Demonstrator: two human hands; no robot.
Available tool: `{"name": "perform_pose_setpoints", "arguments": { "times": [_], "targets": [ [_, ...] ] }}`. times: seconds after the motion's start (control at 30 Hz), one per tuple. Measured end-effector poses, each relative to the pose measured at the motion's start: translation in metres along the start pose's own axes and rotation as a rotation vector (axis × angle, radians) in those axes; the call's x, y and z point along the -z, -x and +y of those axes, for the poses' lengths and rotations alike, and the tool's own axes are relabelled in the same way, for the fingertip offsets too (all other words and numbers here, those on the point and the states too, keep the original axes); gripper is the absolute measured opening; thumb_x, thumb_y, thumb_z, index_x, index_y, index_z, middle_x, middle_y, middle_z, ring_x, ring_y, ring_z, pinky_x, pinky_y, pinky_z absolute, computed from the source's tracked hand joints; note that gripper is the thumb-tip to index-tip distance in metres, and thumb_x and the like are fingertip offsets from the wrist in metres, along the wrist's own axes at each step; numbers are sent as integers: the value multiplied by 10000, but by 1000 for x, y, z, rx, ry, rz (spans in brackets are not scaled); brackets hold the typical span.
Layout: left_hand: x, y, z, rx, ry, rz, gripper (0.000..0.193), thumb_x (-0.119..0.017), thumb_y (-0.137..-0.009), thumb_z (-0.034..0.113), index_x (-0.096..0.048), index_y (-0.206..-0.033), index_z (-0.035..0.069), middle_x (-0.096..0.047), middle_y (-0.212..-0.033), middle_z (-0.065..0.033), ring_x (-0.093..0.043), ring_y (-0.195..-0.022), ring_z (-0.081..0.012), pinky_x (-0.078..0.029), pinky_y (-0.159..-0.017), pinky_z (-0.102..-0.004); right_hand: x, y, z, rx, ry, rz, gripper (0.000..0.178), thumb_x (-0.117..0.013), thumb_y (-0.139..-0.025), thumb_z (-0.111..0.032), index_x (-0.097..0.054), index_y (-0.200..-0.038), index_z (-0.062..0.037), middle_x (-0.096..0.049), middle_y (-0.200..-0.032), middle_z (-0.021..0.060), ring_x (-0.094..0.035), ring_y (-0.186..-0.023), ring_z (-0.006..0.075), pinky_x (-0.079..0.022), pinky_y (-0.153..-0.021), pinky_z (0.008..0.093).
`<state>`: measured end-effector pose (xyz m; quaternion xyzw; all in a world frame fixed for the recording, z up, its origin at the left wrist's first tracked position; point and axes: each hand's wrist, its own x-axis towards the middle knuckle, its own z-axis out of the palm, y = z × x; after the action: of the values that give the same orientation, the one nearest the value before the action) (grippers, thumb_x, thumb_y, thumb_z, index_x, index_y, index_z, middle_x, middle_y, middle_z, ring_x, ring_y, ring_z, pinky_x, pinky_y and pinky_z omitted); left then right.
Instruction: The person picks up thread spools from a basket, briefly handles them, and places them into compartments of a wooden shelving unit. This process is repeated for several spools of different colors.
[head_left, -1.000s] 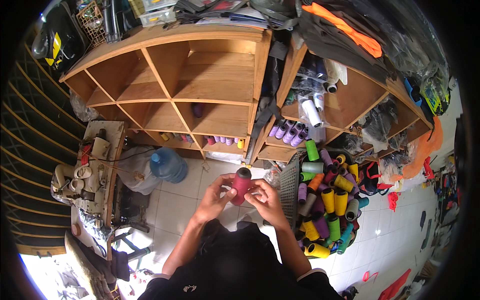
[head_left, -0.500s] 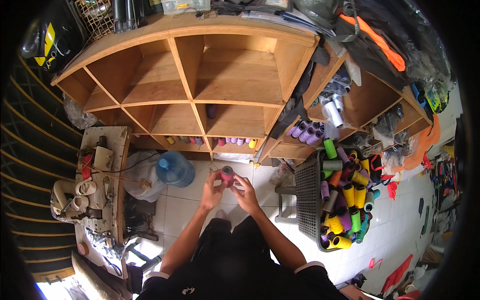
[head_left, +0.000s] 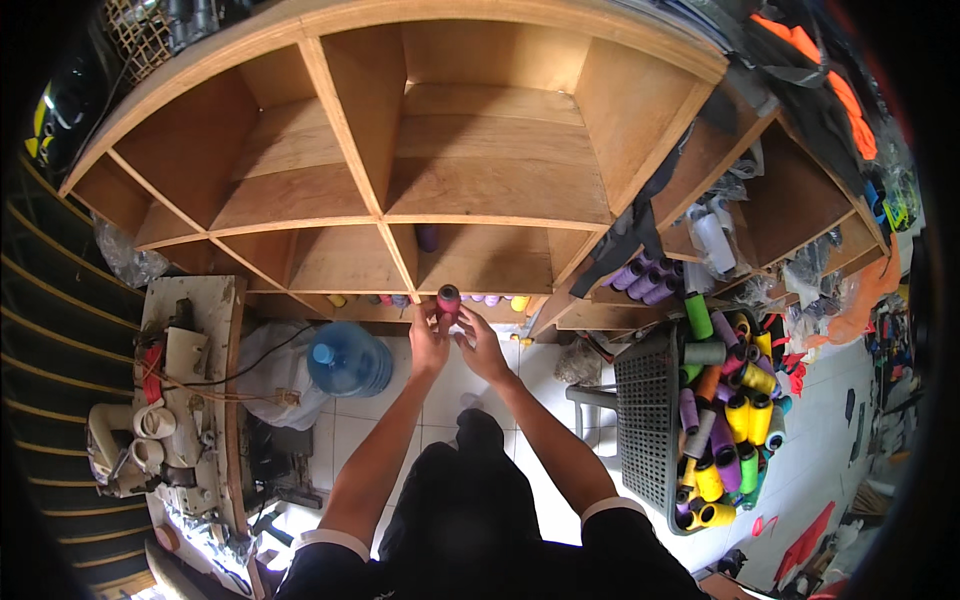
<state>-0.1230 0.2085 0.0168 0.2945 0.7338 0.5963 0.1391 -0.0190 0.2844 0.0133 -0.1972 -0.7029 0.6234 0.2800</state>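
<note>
Left hand [head_left: 430, 347] gripping red spool [head_left: 448, 303]; right hand [head_left: 485, 349] half-curled beside it, contact unclear. We judge spool light, firm, slightly slippery; best held round middle.

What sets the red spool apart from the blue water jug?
The red spool is opaque with a dark top; the blue water jug is see-through. The spool is much smaller than the jug. The spool is between the left hand and right hand; the jug rests on the floor. Both look roughly upright.
</note>
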Motion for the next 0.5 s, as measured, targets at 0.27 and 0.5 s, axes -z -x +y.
{"name": "perform_pose_setpoints", "arguments": {
  "times": [0.27, 0.5],
  "targets": [
    [-40, -54, -51, 157, -9, 66, 422, -459, -974, 90, -324, -1367, 18, -568, -1180, -215, -612, -1033, -312, -486, -874, -397, 1, -83, 67, 62, 130, -76, 536, -574, -884, 61, -408, -1389, 1, -524, -1328, 186, -569, -1199, 248, -487, -981, 350],
    [-45, -75, -54, 126, 74, 36, 559, -454, -945, 154, -251, -1449, 22, -448, -1347, -236, -506, -1201, -381, -417, -1010, -426, -6, -108, 76, -16, -84, -118, 529, -550, -936, -8, -369, -1432, -21, -532, -1320, 140, -558, -1187, 213, -477, -948, 312]
  ]
}}
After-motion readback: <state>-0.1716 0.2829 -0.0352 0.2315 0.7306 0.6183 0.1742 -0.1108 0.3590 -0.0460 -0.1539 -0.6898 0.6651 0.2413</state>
